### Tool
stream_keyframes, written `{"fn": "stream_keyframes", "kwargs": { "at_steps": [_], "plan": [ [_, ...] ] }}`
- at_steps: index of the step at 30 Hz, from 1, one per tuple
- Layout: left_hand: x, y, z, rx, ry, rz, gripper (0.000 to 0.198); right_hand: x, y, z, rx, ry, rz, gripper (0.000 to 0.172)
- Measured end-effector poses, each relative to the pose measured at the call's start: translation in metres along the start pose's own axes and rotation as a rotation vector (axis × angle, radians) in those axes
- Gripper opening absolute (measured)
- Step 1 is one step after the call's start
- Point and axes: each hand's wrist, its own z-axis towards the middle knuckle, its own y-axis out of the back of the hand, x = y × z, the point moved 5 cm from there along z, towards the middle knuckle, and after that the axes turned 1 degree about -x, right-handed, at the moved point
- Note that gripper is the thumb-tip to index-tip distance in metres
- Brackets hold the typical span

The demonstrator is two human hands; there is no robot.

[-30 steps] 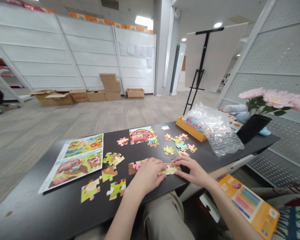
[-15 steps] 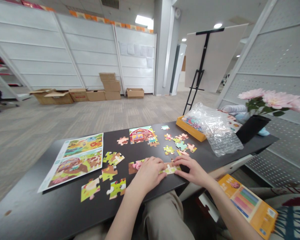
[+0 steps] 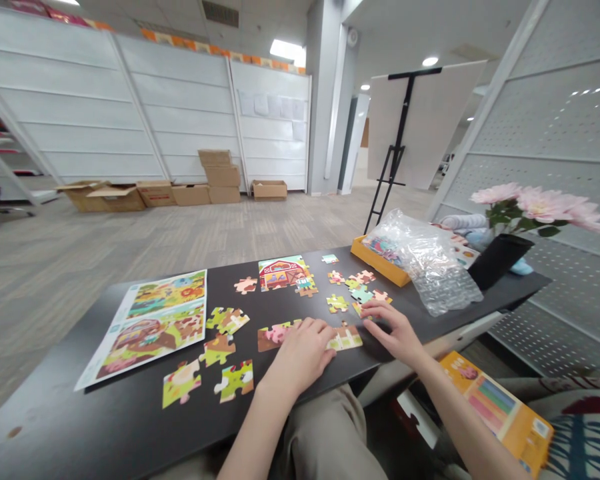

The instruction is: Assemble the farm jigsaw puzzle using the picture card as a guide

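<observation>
My left hand [image 3: 300, 353] lies flat on the black table [image 3: 55, 393], its fingers over a joined pink-and-brown jigsaw section [image 3: 270, 337]. Just past its fingertips sits a cream-and-green jigsaw piece [image 3: 345, 338], which neither hand holds. My right hand [image 3: 387, 330] has its fingers spread, with the fingertips at a small cluster of loose jigsaw pieces [image 3: 363, 295]. A red barn section of jigsaw [image 3: 283, 273] lies farther off. Several large pieces [image 3: 217, 350] lie left of my left hand, beside a printed farm picture sheet [image 3: 165, 320].
An orange tray [image 3: 380, 263] and a crumpled plastic bag [image 3: 430, 267] stand at the far right of the table, beside a black pot of pink flowers [image 3: 497, 260]. An orange puzzle box [image 3: 495, 407] lies below the table's right edge.
My right hand has moved off the cream-and-green piece, up and right toward the loose pieces. My left hand has barely moved. The view has tilted slightly.
</observation>
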Motion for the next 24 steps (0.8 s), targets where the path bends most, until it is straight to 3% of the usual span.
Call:
{"fn": "stream_keyframes", "kwargs": {
  "at_steps": [3,9,24],
  "plan": [
    [-0.005,-0.002,0.000,0.001,-0.005,0.023,0.025,-0.023,0.011,0.000,-0.088,-0.012,-0.156,0.017],
    [-0.013,-0.008,0.003,0.010,-0.046,0.085,0.016,-0.056,0.010,0.004,0.032,-0.011,-0.354,0.036],
    [-0.016,-0.008,0.008,-0.001,-0.025,0.062,0.015,-0.066,0.007,0.027,0.176,-0.002,-0.321,0.034]
  ]
}}
